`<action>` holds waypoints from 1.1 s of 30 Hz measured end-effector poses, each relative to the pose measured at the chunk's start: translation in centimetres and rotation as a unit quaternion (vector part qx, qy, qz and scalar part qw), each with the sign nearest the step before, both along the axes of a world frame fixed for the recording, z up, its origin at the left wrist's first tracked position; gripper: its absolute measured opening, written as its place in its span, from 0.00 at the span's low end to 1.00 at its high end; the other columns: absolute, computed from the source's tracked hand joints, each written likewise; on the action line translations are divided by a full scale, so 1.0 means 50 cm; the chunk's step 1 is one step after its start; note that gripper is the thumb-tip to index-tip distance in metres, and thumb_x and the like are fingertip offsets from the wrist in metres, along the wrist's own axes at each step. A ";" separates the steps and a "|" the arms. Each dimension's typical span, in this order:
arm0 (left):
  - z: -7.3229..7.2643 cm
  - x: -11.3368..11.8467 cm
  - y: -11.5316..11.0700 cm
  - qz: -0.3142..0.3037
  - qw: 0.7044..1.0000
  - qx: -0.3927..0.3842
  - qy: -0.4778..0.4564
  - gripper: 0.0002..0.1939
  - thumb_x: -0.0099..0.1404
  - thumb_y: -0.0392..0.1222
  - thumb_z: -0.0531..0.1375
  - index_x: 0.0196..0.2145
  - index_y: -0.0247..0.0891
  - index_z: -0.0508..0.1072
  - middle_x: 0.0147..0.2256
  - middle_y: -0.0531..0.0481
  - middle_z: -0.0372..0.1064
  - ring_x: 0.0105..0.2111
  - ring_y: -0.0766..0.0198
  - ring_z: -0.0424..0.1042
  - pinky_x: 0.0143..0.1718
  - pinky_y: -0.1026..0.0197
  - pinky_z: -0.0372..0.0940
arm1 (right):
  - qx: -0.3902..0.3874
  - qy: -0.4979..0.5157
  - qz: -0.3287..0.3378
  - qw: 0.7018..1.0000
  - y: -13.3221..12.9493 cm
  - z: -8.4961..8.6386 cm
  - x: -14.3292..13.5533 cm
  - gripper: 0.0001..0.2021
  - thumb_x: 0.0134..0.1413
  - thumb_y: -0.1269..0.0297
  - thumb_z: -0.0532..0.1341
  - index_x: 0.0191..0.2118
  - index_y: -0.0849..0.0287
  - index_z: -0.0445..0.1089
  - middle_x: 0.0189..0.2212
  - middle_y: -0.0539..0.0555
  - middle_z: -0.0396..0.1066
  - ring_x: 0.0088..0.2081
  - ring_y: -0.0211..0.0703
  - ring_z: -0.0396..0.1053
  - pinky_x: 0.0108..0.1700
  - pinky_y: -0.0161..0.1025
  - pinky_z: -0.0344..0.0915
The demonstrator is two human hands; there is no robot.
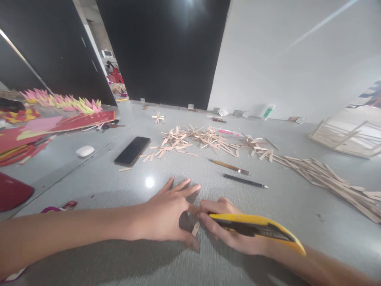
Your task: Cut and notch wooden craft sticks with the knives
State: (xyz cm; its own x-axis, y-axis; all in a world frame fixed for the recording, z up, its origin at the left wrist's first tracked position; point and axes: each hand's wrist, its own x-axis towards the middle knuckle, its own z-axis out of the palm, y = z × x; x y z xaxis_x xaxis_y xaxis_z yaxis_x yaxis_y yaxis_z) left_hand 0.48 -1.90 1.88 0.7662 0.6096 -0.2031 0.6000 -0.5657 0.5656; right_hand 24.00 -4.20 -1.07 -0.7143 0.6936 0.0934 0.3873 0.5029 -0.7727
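My right hand [222, 222] is wrapped round a yellow and black utility knife [256, 226], its handle end pointing right over my forearm. The blade end is hidden at my fingers. My left hand [172, 214] lies on the table with fingers spread, its index finger reaching to the right fingertips. Between its thumb and index finger a small wooden stick piece [195, 229] with dark marks shows on the table. A dark patch beside it may be shadow; I cannot tell.
Behind my hands lie a pencil [245, 180], a brown-handled craft tool [230, 167], a phone [132, 151] and a pile of short wooden sticks [208, 137]. Long wooden strips [330, 178] lie at right, near a stick frame [351, 139]. A white case [85, 151] sits left.
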 end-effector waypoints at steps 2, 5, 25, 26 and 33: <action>0.001 0.000 -0.001 -0.001 1.000 -0.006 -0.007 0.35 0.54 0.73 0.69 0.56 0.57 0.79 0.75 0.45 0.42 0.74 0.30 0.35 0.67 0.19 0.31 | -0.004 -0.003 -0.002 1.000 -0.002 0.004 0.000 0.20 0.76 0.52 0.48 0.30 0.54 0.57 0.23 0.44 0.65 0.24 0.35 0.63 0.37 0.42 0.62; 0.003 -0.002 -0.001 -0.002 1.000 -0.014 -0.014 0.36 0.55 0.73 0.69 0.57 0.58 0.78 0.75 0.44 0.42 0.74 0.30 0.34 0.67 0.19 0.30 | -0.011 -0.012 -0.013 1.000 -0.006 0.006 0.000 0.20 0.75 0.51 0.48 0.30 0.53 0.57 0.23 0.45 0.66 0.25 0.37 0.64 0.40 0.44 0.63; -0.008 -0.005 -0.001 -0.004 0.999 -0.018 -0.027 0.38 0.54 0.73 0.69 0.59 0.60 0.77 0.76 0.43 0.40 0.74 0.30 0.32 0.66 0.18 0.26 | -0.042 -0.031 -0.051 0.997 -0.007 0.010 -0.005 0.23 0.74 0.45 0.48 0.29 0.53 0.59 0.23 0.45 0.65 0.27 0.40 0.64 0.42 0.46 0.64; -0.008 -0.006 -0.001 -0.002 0.999 -0.016 -0.029 0.37 0.54 0.73 0.69 0.58 0.59 0.77 0.76 0.44 0.40 0.74 0.30 0.32 0.66 0.19 0.26 | -0.034 -0.031 -0.051 0.998 -0.007 0.007 -0.004 0.23 0.74 0.46 0.48 0.28 0.53 0.58 0.23 0.46 0.65 0.27 0.40 0.64 0.41 0.46 0.64; 0.001 -0.003 -0.003 0.006 1.000 -0.017 -0.015 0.35 0.53 0.74 0.69 0.53 0.55 0.81 0.75 0.44 0.41 0.74 0.30 0.34 0.68 0.20 0.30 | 0.002 -0.012 -0.021 1.000 -0.002 -0.009 -0.002 0.19 0.74 0.50 0.49 0.30 0.53 0.56 0.23 0.43 0.60 0.24 0.35 0.58 0.34 0.40 0.59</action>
State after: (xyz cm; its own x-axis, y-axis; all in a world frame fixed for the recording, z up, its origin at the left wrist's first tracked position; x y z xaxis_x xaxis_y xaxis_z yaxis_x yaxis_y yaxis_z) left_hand 0.34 -2.03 1.93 0.7654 0.6116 -0.2003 0.5887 -0.5395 0.6020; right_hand 23.89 -4.30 -1.53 -0.6859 0.7233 0.0803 0.4265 0.4890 -0.7609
